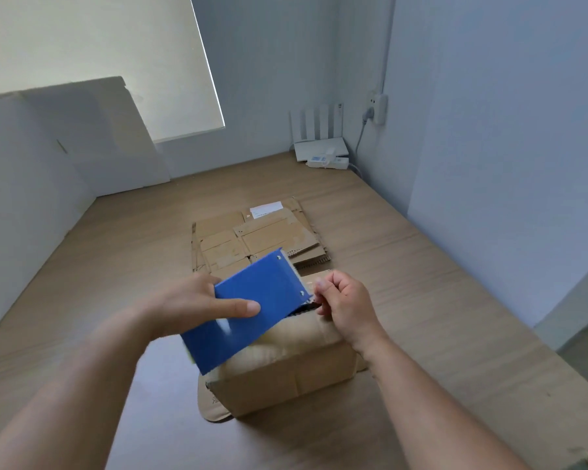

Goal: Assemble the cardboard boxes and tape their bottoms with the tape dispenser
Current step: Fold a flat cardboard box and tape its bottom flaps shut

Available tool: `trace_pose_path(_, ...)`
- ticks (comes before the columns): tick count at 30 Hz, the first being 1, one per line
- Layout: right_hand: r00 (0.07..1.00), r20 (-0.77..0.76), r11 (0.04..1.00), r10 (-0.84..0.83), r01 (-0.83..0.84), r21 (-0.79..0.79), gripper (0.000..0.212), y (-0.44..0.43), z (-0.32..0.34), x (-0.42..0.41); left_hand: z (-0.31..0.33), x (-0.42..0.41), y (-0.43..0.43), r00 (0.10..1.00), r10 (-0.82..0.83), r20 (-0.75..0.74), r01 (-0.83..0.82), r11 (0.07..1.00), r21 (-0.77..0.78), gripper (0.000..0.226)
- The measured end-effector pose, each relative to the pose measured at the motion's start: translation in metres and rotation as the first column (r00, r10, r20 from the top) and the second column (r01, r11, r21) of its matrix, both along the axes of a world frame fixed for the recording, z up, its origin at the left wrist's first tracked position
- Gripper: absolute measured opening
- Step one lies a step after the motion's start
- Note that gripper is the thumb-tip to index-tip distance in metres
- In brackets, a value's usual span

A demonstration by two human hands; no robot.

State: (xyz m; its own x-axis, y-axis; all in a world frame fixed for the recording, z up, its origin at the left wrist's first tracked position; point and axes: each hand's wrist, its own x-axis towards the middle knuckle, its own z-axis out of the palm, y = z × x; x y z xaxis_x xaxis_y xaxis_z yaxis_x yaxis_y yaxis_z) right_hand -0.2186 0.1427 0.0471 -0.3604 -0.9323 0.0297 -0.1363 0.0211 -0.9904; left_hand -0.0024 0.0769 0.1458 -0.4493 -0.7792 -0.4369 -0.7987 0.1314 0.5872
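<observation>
two hands (197, 303) (345, 305), one blue tape dispenser (248, 310), one assembled box (286, 378), one flattened cardboard pile (258, 237)

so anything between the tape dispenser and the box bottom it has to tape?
Nothing visible. The left hand holds the blue tape dispenser just above the upturned cardboard box, and the right hand pinches at its toothed end. The flattened cardboard stack lies beyond the box, out of the way.
</observation>
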Motion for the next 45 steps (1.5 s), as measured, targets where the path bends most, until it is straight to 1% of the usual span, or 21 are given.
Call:
trace_pose_path(2,0.993,0.044,0.993,-0.114,0.112,0.046,0.028,-0.001,0.000,-0.007,0.010,0.011,-0.006,0.999,0.046,0.019,-0.047,0.996,0.080,0.085)
trace_pose_path(3,0.987,0.010,0.985,-0.163,0.162,0.065,0.028,-0.001,0.000,-0.011,0.012,0.015,-0.008,0.997,0.056,0.045,-0.060,0.992,0.109,0.091)
trace_pose_path(5,0.963,-0.146,0.966,-0.227,0.242,0.093,0.029,-0.002,-0.001,-0.014,0.013,0.016,-0.012,0.990,0.064,0.128,-0.082,0.986,0.143,0.107)
trace_pose_path(7,0.906,-0.344,0.949,-0.247,0.299,0.105,0.029,-0.003,-0.002,-0.015,0.010,0.008,-0.017,0.976,0.075,0.205,-0.104,0.986,0.134,0.116)
trace_pose_path(9,0.858,-0.458,0.933,-0.233,0.330,0.143,0.026,-0.003,-0.003,-0.017,0.009,-0.004,-0.023,0.962,0.081,0.260,-0.118,0.984,0.131,0.109)
trace_pose_path(11,0.847,-0.493,0.915,-0.199,0.341,0.217,0.024,-0.004,-0.006,-0.021,0.007,-0.015,-0.029,0.951,0.073,0.299,-0.121,0.982,0.145,0.084)
trace_pose_path(13,0.862,-0.473,0.904,-0.185,0.338,0.263,0.026,-0.004,-0.012,-0.027,0.005,-0.028,-0.033,0.942,0.061,0.330,-0.124,0.977,0.174,0.062)
trace_pose_path(14,0.871,-0.459,0.899,-0.175,0.331,0.286,0.026,-0.003,-0.014,-0.030,0.004,-0.034,-0.034,0.937,0.057,0.344,-0.125,0.976,0.180,0.058)
trace_pose_path(20,0.911,-0.376,0.896,-0.168,0.301,0.328,0.024,0.001,-0.023,-0.038,0.001,-0.053,-0.042,0.911,0.003,0.413,-0.095,0.975,0.202,0.057)
trace_pose_path(25,0.916,-0.380,0.898,-0.127,0.269,0.349,0.023,-0.004,-0.029,-0.042,0.000,-0.054,-0.044,0.906,0.008,0.422,-0.105,0.972,0.209,0.058)
trace_pose_path(27,0.925,-0.368,0.892,-0.092,0.241,0.383,0.027,-0.005,-0.034,-0.043,-0.001,-0.054,-0.045,0.908,0.001,0.418,-0.100,0.971,0.215,0.058)
trace_pose_path(28,0.941,-0.326,0.893,-0.085,0.218,0.394,0.031,-0.006,-0.036,-0.044,0.000,-0.054,-0.044,0.910,0.002,0.414,-0.100,0.971,0.216,0.057)
trace_pose_path(31,0.993,-0.017,0.886,-0.120,0.115,0.449,0.029,-0.007,-0.037,-0.046,0.000,-0.054,-0.043,0.913,0.003,0.407,-0.096,0.973,0.208,0.056)
trace_pose_path(32,0.991,0.035,0.877,-0.127,0.096,0.470,0.030,-0.007,-0.037,-0.046,0.000,-0.054,-0.042,0.914,0.000,0.405,-0.092,0.974,0.207,0.055)
trace_pose_path(33,0.992,0.019,0.868,-0.128,0.103,0.486,0.033,-0.007,-0.038,-0.047,0.000,-0.054,-0.041,0.915,-0.004,0.403,-0.086,0.975,0.206,0.054)
trace_pose_path(34,0.990,-0.040,0.856,-0.136,0.138,0.499,0.036,-0.006,-0.040,-0.050,0.000,-0.055,-0.041,0.916,-0.007,0.402,-0.082,0.976,0.204,0.053)
trace_pose_path(36,0.961,-0.221,0.812,-0.165,0.260,0.522,0.042,0.000,-0.041,-0.054,-0.001,-0.055,-0.039,0.914,-0.012,0.405,-0.074,0.978,0.195,0.053)
trace_pose_path(38,0.908,-0.381,0.815,-0.176,0.351,0.460,0.039,0.005,-0.038,-0.054,-0.001,-0.055,-0.039,0.915,-0.013,0.402,-0.071,0.979,0.192,0.055)
trace_pose_path(40,0.863,-0.484,0.852,-0.144,0.357,0.383,0.037,0.005,-0.028,-0.045,0.000,-0.054,-0.039,0.918,-0.010,0.397,-0.072,0.979,0.192,0.056)
trace_pose_path(43,0.808,-0.587,0.874,-0.053,0.322,0.364,0.034,-0.002,-0.019,-0.021,0.000,-0.054,-0.039,0.920,-0.016,0.391,-0.065,0.979,0.193,0.057)
trace_pose_path(45,0.823,-0.562,0.875,-0.085,0.331,0.353,0.029,-0.006,-0.022,-0.014,0.000,-0.053,-0.040,0.922,-0.020,0.387,-0.058,0.980,0.190,0.057)
